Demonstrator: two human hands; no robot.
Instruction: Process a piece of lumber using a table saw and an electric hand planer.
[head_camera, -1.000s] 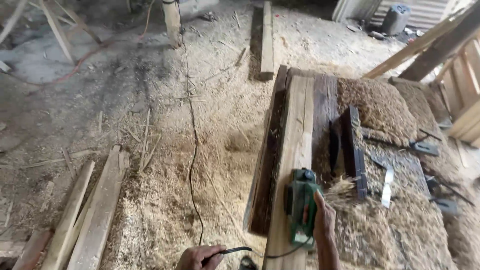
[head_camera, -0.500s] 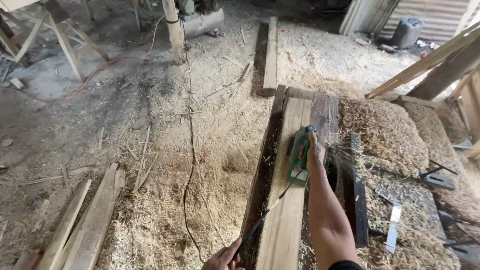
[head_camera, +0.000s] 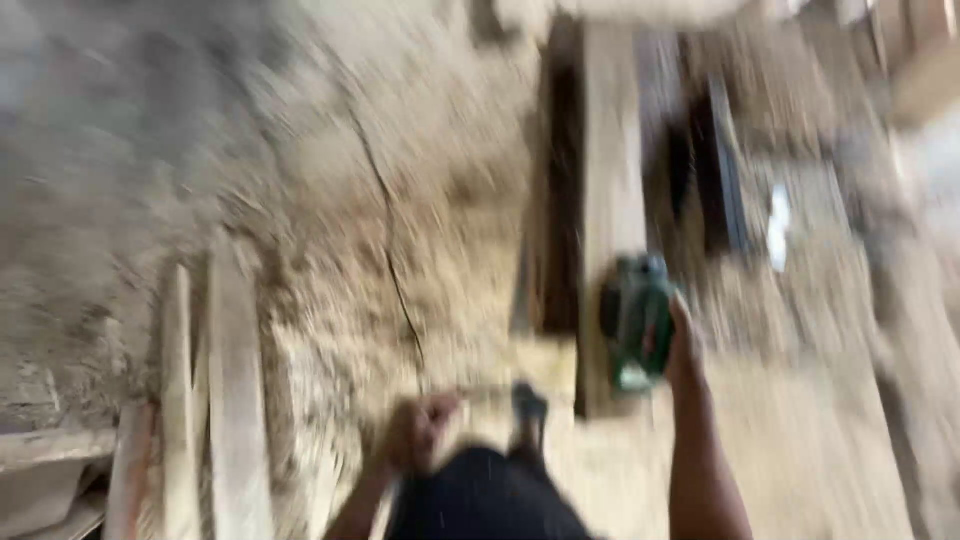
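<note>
The view is heavily blurred by motion. My right hand (head_camera: 684, 345) grips a green electric planer (head_camera: 636, 320) that rests on the near end of a long pale plank (head_camera: 610, 170) on the workbench. My left hand (head_camera: 420, 430) is closed around the planer's black cord, low in the view beside my dark trousers. The cord (head_camera: 385, 230) trails away over the sawdust-covered floor.
Dark boards (head_camera: 715, 170) and heaps of shavings lie on the bench to the right of the plank. Loose pale planks (head_camera: 225, 380) lie on the floor at the lower left. Thick sawdust (head_camera: 330, 250) covers the ground.
My right hand has pulled the planer back along the plank toward me. The camera has swung down and the picture has blurred. My left hand still holds the cord.
</note>
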